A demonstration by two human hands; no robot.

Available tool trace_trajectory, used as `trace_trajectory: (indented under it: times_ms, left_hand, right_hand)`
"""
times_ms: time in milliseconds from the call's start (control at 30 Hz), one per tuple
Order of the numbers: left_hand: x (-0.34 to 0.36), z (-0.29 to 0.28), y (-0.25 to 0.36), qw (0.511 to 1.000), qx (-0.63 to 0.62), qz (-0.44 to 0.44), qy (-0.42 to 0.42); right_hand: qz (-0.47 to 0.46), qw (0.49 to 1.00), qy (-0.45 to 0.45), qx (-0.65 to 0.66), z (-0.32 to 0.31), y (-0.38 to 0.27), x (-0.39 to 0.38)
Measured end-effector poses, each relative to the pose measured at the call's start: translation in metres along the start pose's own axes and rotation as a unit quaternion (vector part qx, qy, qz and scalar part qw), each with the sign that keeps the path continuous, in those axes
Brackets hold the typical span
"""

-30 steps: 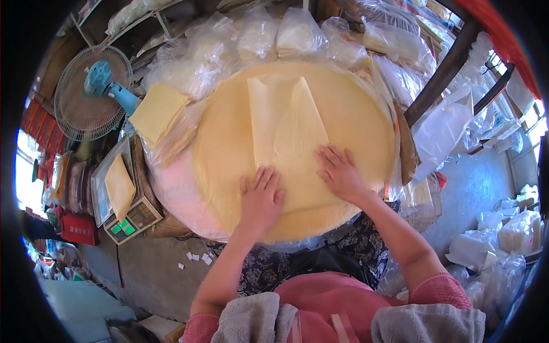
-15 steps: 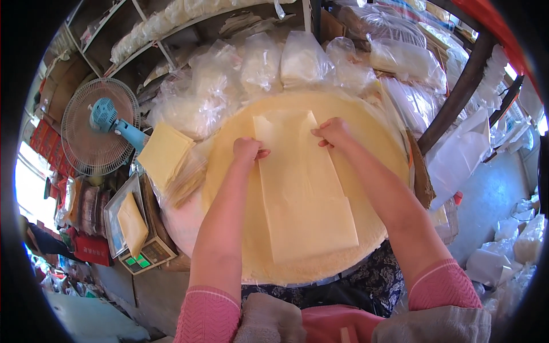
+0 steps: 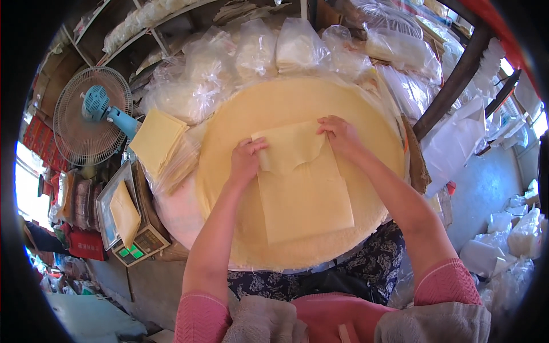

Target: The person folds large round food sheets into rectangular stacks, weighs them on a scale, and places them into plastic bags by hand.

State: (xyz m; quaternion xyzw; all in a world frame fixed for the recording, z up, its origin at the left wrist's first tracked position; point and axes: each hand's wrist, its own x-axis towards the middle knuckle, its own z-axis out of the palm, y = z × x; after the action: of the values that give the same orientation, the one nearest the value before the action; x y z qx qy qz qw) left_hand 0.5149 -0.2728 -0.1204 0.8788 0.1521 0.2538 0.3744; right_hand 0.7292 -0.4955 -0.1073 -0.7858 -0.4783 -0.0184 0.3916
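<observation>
A thin, pale yellow sheet (image 3: pixel 306 200) lies folded into a long rectangle on a big round stack of similar yellow sheets (image 3: pixel 372 171). Its far end is turned over toward me, and the wavy edge of the flap rests across the middle. My left hand (image 3: pixel 246 163) pinches the left corner of the far fold, fingers closed. At the right corner, my right hand (image 3: pixel 341 137) holds the same fold between thumb and fingers.
To the left are a pile of folded yellow sheets (image 3: pixel 157 143), a fan (image 3: pixel 94 114) and a scale (image 3: pixel 143 243) bearing one folded packet (image 3: pixel 124 214). Filled clear plastic bags (image 3: pixel 297 48) line the far side. A dark slanted post (image 3: pixel 454 86) stands at the right.
Both hands have turned the sheet's far end over toward me, making a flap, and still hold its corners. The whole view has shifted slightly.
</observation>
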Motion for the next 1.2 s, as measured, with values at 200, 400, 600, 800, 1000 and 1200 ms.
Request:
trace_trajectory:
  times_ms: [200, 400, 600, 800, 1000, 1200]
  left_hand:
    - [-0.05, 0.031, 0.072, 0.933, 0.33, -0.034, -0.139]
    - [-0.072, 0.037, 0.066, 0.943, 0.313, 0.02, -0.111]
    - [-0.114, 0.013, 0.113, 0.92, 0.315, -0.002, -0.233]
    - [-0.182, -0.007, 0.085, 0.902, 0.308, 0.269, -0.139]
    - [-0.153, -0.031, 0.079, 0.946, 0.201, 0.253, -0.043]
    - [-0.181, -0.034, 0.103, 0.997, -0.064, -0.047, 0.014]
  right_hand:
    - [-0.112, 0.987, -0.115, 0.007, 0.003, -0.039, -0.025]
    - [-0.092, 0.952, -0.268, -0.114, 0.023, -0.066, -0.043]
    - [-0.116, 0.942, -0.191, -0.249, 0.031, -0.063, -0.068]
    - [-0.117, 0.944, -0.179, -0.25, 0.033, -0.065, -0.067]
    - [-0.12, 0.947, -0.181, -0.235, 0.029, -0.066, -0.069]
    - [0.143, 0.897, -0.191, 0.372, -0.017, -0.067, -0.115]
